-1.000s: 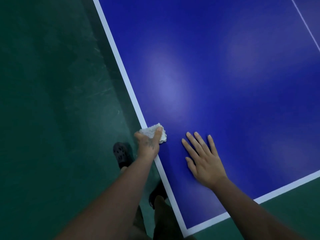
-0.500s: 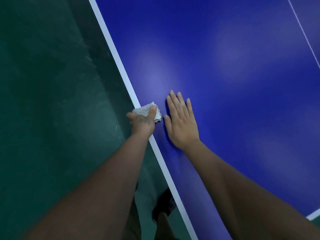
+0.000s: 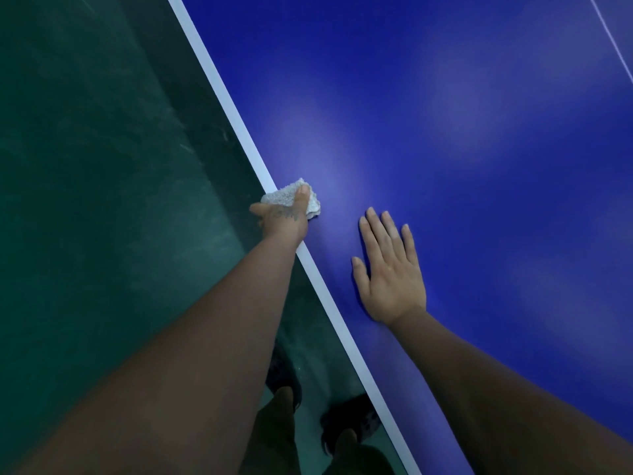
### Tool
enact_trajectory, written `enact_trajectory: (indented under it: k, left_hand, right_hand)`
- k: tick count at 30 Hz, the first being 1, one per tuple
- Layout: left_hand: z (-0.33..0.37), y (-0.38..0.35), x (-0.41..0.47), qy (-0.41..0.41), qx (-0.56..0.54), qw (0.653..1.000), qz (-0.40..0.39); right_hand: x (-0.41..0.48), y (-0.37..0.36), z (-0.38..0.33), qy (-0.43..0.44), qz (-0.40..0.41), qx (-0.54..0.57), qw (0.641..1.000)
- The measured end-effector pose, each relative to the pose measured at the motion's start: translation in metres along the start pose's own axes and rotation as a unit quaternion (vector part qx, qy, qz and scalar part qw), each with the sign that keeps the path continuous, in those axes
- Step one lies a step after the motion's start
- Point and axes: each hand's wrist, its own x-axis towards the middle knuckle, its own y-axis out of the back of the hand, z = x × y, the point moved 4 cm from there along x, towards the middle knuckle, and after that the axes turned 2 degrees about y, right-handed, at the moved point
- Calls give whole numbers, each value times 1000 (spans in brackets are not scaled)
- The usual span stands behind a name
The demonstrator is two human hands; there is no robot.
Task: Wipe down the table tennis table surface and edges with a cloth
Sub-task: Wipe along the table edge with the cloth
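Two shoes (image 3: 352, 423) on floor (image 3: 102, 200), close beside table (image 3: 479, 132) side. Right hand (image 3: 390, 272) flat on blue top, fingers straight, holding nothing, likely bracing. Left hand (image 3: 282, 217) clenched round cloth (image 3: 291, 197), thumb on top; cloth bunched over white edge line (image 3: 219, 87), lapping onto blue. Judgement: edge pass under way; long run of edge line beyond cloth not yet reached; broad top toward centre line (image 3: 613, 39) likely outstanding. No dirt or wipe marks discernible, so cleaned area cannot be confirmed
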Motion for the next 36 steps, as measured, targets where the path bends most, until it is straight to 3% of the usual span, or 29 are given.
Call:
enact_trajectory:
  k: [16, 36]
  left_hand:
    - [74, 25, 57, 1, 1, 1000, 3]
    - [62, 25, 43, -87, -53, 995, -6]
  right_hand:
    - [1, 0, 1, -3, -9, -3, 1000]
    - [3, 4, 1, -11, -18, 27, 999]
